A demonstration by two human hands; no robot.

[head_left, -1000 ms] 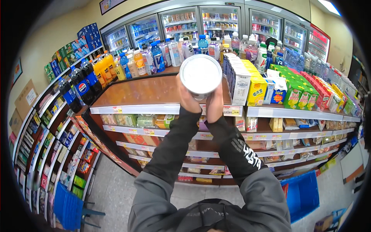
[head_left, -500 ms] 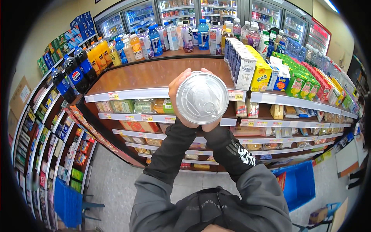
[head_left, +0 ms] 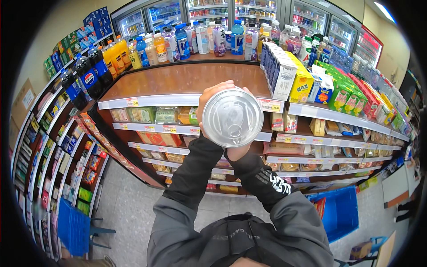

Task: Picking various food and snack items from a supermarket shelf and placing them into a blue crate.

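Observation:
Between my two hands is a round can [head_left: 232, 117] with a clear or silvery ring-pull lid, its top toward me and its pull ring near the lower side of the lid. My left hand [head_left: 206, 99] wraps the can's left side, fingers curving over its far edge. Against the lower right side rests my right hand [head_left: 239, 153], mostly hidden under the can; one fingertip shows beyond the far right rim. The can's side wall and contents are hard to see. Both hands hold it above the front edge of a brown shelf top [head_left: 178, 82].
Bottled drinks [head_left: 182, 42] line the back of the shelf top. Drink cartons [head_left: 283, 80] stand at right, cola bottles [head_left: 91, 73] at left. Packaged food fills the lower shelves. A blue bin [head_left: 340, 218] and a blue chair [head_left: 73, 229] stand on the floor. A shoe [head_left: 108, 261] shows lower left.
The can has turned a little clockwise in my hands, its pull ring moving from the lower right toward the bottom. It also sits slightly lower in view. The shoe at lower left has come into view.

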